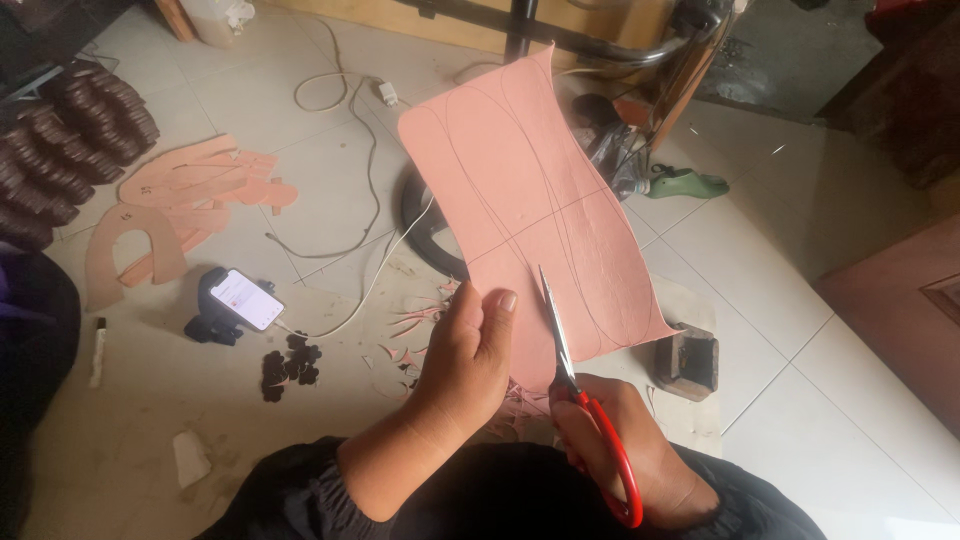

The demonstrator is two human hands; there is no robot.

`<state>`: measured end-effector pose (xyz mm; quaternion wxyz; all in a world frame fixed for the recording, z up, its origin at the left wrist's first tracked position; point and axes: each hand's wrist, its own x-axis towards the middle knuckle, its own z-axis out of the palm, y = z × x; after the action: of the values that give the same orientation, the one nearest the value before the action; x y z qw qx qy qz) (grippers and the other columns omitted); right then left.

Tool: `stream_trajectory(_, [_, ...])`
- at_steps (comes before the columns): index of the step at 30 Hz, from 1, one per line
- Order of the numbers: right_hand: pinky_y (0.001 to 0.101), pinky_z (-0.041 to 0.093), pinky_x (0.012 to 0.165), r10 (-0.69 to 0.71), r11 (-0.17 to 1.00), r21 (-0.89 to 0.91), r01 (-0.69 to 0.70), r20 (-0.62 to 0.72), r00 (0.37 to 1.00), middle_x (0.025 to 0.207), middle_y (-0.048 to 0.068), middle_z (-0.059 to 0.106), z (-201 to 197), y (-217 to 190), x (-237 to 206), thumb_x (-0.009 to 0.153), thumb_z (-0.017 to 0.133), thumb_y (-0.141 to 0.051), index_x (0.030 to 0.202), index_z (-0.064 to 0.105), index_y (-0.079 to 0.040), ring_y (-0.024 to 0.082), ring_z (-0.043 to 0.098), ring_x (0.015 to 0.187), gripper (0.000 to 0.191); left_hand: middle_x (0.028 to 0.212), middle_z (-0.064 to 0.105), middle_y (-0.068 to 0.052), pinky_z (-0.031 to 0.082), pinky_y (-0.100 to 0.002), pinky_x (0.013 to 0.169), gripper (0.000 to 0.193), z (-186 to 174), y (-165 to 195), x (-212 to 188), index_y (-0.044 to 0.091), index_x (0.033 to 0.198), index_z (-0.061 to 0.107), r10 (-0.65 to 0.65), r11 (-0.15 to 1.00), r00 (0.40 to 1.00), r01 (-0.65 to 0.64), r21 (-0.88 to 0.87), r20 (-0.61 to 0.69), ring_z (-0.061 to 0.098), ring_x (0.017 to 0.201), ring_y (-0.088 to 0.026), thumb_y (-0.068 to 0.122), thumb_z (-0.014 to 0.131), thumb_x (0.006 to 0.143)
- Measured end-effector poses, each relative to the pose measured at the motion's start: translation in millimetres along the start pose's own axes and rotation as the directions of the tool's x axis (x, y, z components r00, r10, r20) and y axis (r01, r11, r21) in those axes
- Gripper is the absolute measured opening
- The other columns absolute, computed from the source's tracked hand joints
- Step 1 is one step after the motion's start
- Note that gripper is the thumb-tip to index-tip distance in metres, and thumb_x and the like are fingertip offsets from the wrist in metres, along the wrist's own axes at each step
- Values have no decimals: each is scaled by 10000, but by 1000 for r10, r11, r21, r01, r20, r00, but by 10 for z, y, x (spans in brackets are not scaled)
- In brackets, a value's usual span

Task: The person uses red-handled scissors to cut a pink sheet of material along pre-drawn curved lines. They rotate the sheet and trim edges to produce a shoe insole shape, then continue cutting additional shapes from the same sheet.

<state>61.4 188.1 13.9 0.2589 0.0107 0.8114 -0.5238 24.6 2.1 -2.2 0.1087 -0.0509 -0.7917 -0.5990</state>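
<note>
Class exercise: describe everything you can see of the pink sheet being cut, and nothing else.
The pink sheet is a thin, flexible piece, like leather or rubber sheeting, salmon-coloured, with rounded corners and curling edges. Thin dark lines run across it: long curved outlines and a cross of straight lines. It is held up above the tiled floor. The left hand pinches its lower edge, and the red-handled scissors in the right hand cut into that edge.

Pink sheet point(530, 200): thin, flexible material, roughly rectangular with rounded corners, marked with curved pencil outlines and a crossing straight line. Held up above the tiled floor, tilted, its lower edge pinched at the near end; far corner curls upward.

Scissors point(580, 390): red loop handles, slim steel blades slightly parted, tips pointing away, cutting into the sheet's lower edge along a drawn line.
</note>
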Motion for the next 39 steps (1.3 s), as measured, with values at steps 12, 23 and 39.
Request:
stream_trajectory(12, [310, 508, 606, -198, 893, 447, 58, 275, 941, 700, 102, 625, 30, 95, -40, 995, 445, -278, 896, 633, 19, 185, 609, 628, 365, 892, 690, -206, 533, -401, 735, 321, -73, -80, 108, -7, 1011, 523, 18, 994, 995, -28, 103, 101, 684, 811, -328, 311, 503, 1045])
stream_trajectory(23, [309, 517, 647, -201, 932, 332, 144, 145, 969, 724, 100, 630, 111, 147, -14, 966, 471, -204, 883, 620, 31, 179, 603, 675, 290, 913, 731, -155, 542, -354, 762, 330, -145, -27, 136, 13, 1120, 565, -50, 998, 959, 40, 42, 277, 687, 825, -231, 326, 494, 1043])
stream_trajectory(39, [306, 526, 629, -192, 981, 1, 192, 31, 981, 700, 78, 671, 170, 122, 33, 926, 533, -208, 840, 666, 24, 163, 628, 658, 280, 834, 608, -35, 488, -260, 702, 346, -40, -11, 67, 15, 1054, 658, -119, 966, 987, 139, -219, 104, 537, 776, -88, 342, 544, 1052])
